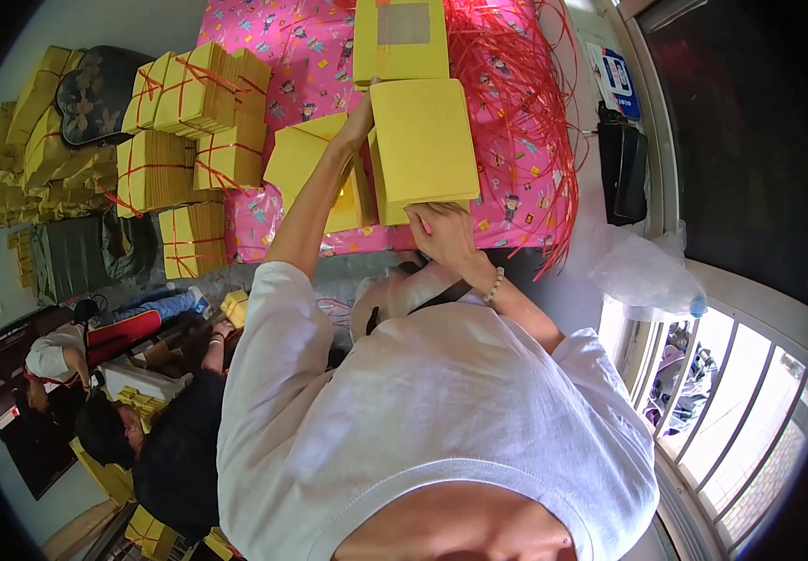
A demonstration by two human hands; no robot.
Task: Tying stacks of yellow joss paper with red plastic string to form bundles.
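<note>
In front of me, a thick stack of yellow paper (423, 140) stands over the table's near part. My left hand (361, 120) grips its far left side, the fingers mostly hidden behind it. At the near edge, my right hand (445, 232), with a beaded bracelet on its wrist, has its fingers curled against the lower edge. More yellow paper (309, 154) lies slanted and loose to the left, partly under my left forearm. Just beyond the stack is another yellow pile (400, 37) with a silvery-grey rectangle on top.
A pink patterned cover (282, 70) drapes the table. Red plastic strips (526, 103) spread along its right side. Bundles tied with red strips (194, 93) are piled at left. A person in black (180, 449) works at lower left. A barred window (731, 402) is at right.
</note>
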